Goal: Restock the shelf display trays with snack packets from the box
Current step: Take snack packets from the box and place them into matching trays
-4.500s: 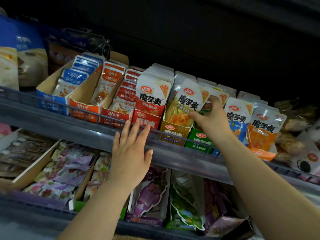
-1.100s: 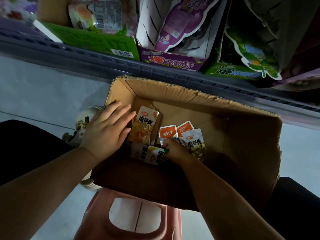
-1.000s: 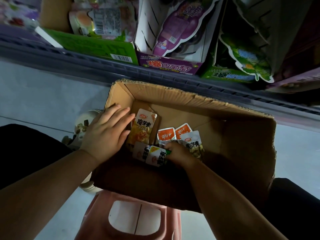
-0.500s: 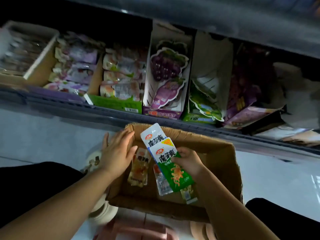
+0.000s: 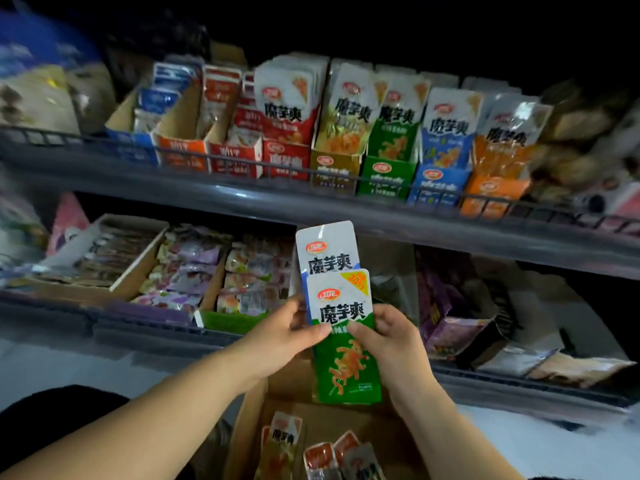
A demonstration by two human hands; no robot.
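Green foil shows on the front packet (image 5: pixel 346 362) of a pair now held up in front of the lower shelf (image 5: pixel 156 332), above the cardboard box (image 5: pixel 249 420). About 1 second ago both hands were down inside that box, the right one gathering packets from its floor. Half a second ago the right alone held the 2 packets over the box while the left lay on the box's rim. Now the left grip (image 5: pixel 284 336) has come across to join. Its thumb and fingers pinch the left edge of the pair, and the right grip (image 5: pixel 391 341) is curled round the right edge with its thumb on the green face. The second packet (image 5: pixel 325 251) stands behind and higher, white-topped, with a blue strip showing at its left edge.

The view has also lifted, so the upper shelf (image 5: pixel 242 199) and its row of display trays are in sight. The pick from the box looks finished, and the 2-handed hold suggests the pair is about to be split by flavour. A green tray (image 5: pixel 386 178) and a blue tray (image 5: pixel 438 188) sit side by side at the front edge of the upper shelf, right of its middle, and would likely take 1 packet each. More loose packets (image 5: pixel 284 441) lie in the box, so restocking is not done.
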